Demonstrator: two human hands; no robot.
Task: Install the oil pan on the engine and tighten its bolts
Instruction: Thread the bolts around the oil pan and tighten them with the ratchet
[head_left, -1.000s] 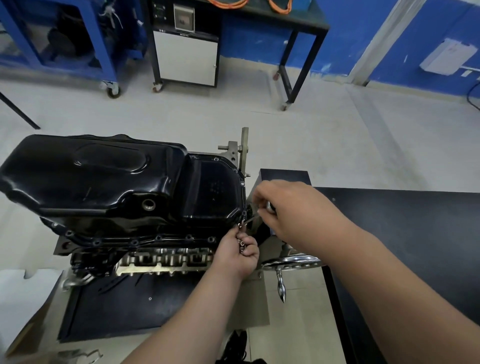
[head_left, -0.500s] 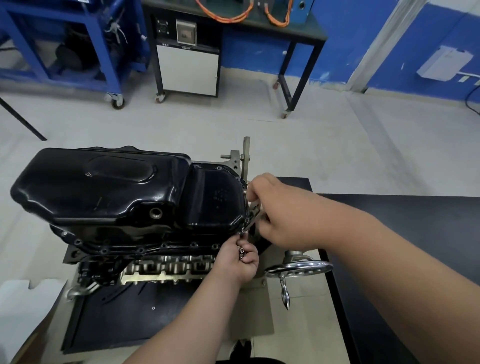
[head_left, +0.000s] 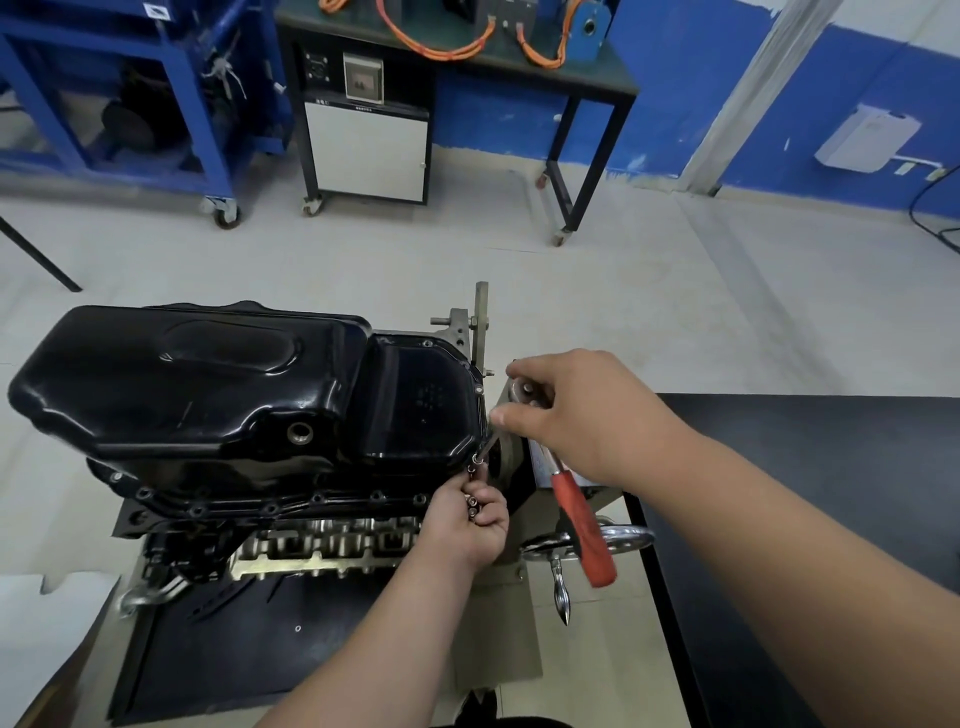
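A glossy black oil pan (head_left: 208, 384) sits on the upturned engine (head_left: 322, 545), with bolts along its near flange. My right hand (head_left: 582, 415) grips the head of a ratchet wrench; its red handle (head_left: 584, 525) hangs down to the right, and its thin extension reaches the pan's near right corner (head_left: 475, 457). My left hand (head_left: 467, 525) is just below that corner, fingers closed on a few loose bolts (head_left: 471, 506) and touching the extension tip.
The engine hangs on a stand with a chrome handwheel (head_left: 592, 543) and a black drip tray (head_left: 249, 639) below. A black table (head_left: 831, 493) lies to the right. Blue cart (head_left: 119, 104) and a wheeled bench (head_left: 457, 78) stand across the floor.
My right hand has lifted and turned, and the ratchet's red handle has swung into sight below it. The view has tilted up a little. My left hand stays at the pan's corner.
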